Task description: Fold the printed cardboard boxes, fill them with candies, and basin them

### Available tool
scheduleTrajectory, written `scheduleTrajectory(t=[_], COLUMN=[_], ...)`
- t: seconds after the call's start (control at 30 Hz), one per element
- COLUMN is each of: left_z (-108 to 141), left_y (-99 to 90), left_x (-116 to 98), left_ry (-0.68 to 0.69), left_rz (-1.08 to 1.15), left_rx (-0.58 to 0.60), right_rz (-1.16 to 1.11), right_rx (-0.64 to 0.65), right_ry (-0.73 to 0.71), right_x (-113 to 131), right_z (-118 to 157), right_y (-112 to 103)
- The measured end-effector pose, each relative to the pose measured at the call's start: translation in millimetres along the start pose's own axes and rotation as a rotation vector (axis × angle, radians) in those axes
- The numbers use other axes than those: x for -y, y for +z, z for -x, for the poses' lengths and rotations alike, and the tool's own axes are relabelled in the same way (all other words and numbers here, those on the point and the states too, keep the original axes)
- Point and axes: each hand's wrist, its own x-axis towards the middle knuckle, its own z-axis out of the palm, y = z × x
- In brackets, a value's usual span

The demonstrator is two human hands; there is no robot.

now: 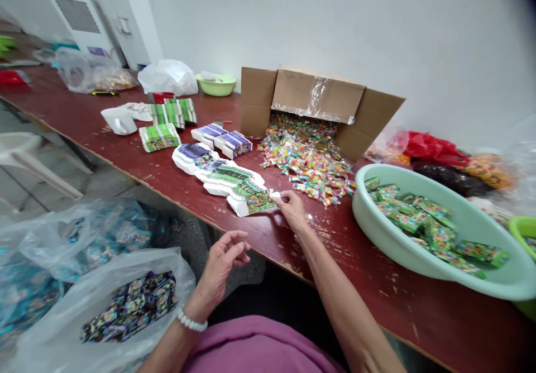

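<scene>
A fanned row of flat printed packets (pixel 228 175), green and purple with white edges, lies along the front part of the table. My right hand (pixel 291 210) is at the near right end of this row, thumb and fingers pinched on the white edge of a green printed packet (pixel 258 201). Just in front of the table edge hovers my left hand (pixel 226 258), fingers loosely bent and apart, with nothing in it. Beyond the right hand, a heap of wrapped candies (pixel 305 161) spills from a cardboard box (pixel 318 91) tipped on its side.
At right stands a pale green basin (pixel 419 258) of green packets. Banded green stacks (pixel 159 137) and purple stacks (pixel 234 144) sit behind the row, near a white mug (pixel 119 120). A plastic bag (pixel 180 272) of dark packets is below left, by a white stool (pixel 37 161).
</scene>
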Motion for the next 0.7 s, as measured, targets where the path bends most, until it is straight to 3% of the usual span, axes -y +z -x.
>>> scheduleTrajectory(t=[0.17,0.23,0.3,0.4,0.47,0.5,0.57,0.7], left_z=[-7.0,-6.9,-3.1,8.3,17.6,22.1,29.8,38.8], left_y=[-13.9,-16.1,-12.5,2.1,12.5,16.6,21.7,22.9], left_x=[-19.6,-30.3,-37.9,-36.9,-28.5,-23.5,-15.3,-12.8], left_ry=[0.225,0.245,0.106,-0.254,-0.392,-0.421,-0.427,-0.362], left_rz=[0.017,0.033,0.072,0.174,0.232,0.257,0.293,0.3], left_rx=[-0.17,-0.17,-0.001,0.488,0.792,0.887,0.954,0.937], right_rz=[-0.324,-0.431,-0.53,-0.575,-0.566,-0.568,-0.585,-0.635], right_rx=[0.145,0.235,0.393,0.629,0.718,0.748,0.78,0.758], right_ry=[-0.057,-0.074,-0.106,-0.136,-0.116,-0.099,-0.067,-0.037], right_x=[12.0,19.2,27.4,38.9,44.0,45.5,46.9,47.1], right_z=[20.1,34.8,51.4,75.7,89.6,95.4,104.6,114.2], right_y=[-33.5,-47.4,-57.9,-66.3,-68.8,-69.7,-71.1,-72.5])
